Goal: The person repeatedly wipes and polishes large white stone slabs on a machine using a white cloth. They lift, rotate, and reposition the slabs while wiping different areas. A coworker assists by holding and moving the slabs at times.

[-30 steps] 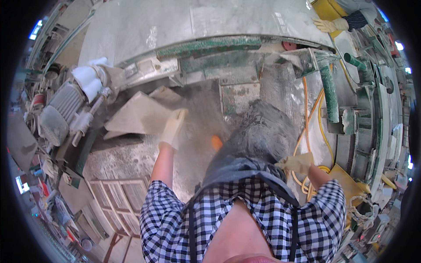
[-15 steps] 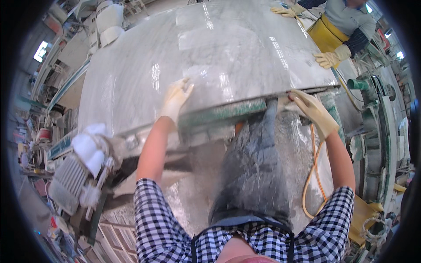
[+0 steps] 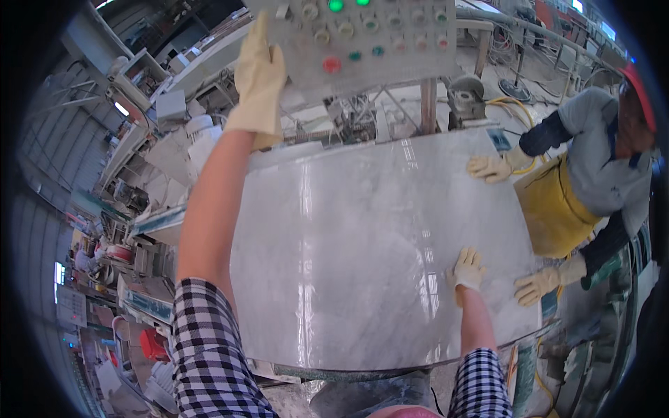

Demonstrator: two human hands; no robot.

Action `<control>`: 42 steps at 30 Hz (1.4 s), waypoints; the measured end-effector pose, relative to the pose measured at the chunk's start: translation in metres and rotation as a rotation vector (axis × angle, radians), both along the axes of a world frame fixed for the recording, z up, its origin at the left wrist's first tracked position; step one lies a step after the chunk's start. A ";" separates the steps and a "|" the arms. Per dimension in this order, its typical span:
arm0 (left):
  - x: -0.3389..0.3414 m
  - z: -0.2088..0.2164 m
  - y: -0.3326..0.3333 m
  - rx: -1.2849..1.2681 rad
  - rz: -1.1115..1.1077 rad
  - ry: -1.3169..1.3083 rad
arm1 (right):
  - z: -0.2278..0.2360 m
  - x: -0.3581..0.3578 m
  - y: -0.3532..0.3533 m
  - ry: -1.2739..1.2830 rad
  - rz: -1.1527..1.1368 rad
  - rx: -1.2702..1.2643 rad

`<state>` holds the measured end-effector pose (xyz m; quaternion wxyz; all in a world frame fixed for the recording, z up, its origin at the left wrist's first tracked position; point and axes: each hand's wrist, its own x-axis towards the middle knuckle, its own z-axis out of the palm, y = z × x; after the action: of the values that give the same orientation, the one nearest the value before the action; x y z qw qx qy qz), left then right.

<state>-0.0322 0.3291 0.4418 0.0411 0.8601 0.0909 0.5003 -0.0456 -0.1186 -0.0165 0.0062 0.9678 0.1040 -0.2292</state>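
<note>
The left hand (image 3: 259, 73) has risen from the slab (image 3: 376, 251) edge to the control panel (image 3: 362, 38); the right hand (image 3: 467, 270) now lies flat on the slab.

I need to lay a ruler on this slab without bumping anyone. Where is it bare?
The polished stone slab is bare across its middle and left, between the raised left hand and the right hand. The right edge is crowded: the co-worker's gloved hands press there.

there's a grey control panel (image 3: 362, 38) up top, just right of the raised left hand (image 3: 259, 73), with round green, red and pale buttons. a small dark label (image 3: 499, 138) sits on the slab's far edge, well above the right hand (image 3: 467, 270).
</note>
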 end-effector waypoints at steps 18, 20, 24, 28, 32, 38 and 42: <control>0.096 0.077 -0.020 0.143 -0.149 -0.063 | 0.045 0.003 0.018 0.328 0.046 -0.058; 0.114 0.098 -0.010 0.037 -0.075 -0.123 | 0.045 0.005 0.021 0.330 0.052 -0.073; 0.147 0.073 -0.024 0.198 0.014 0.050 | 0.043 0.009 0.021 0.406 0.042 -0.067; 0.116 0.057 -0.043 0.030 -0.068 0.169 | 0.042 0.011 0.019 0.395 0.021 0.016; 0.119 0.112 -0.032 0.036 -0.132 -0.149 | 0.037 0.013 0.020 0.402 0.058 -0.036; 0.142 0.062 -0.037 -0.315 -0.231 -0.090 | -0.002 0.006 0.022 0.269 0.181 -0.241; 0.109 0.067 -0.039 0.311 -0.187 -0.036 | -0.024 0.000 0.019 0.272 0.229 -0.306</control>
<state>0.0769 0.2903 0.5088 -0.0444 0.8516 -0.0688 0.5178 -0.0451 -0.0999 -0.0408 0.1646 0.8977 0.1771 -0.3682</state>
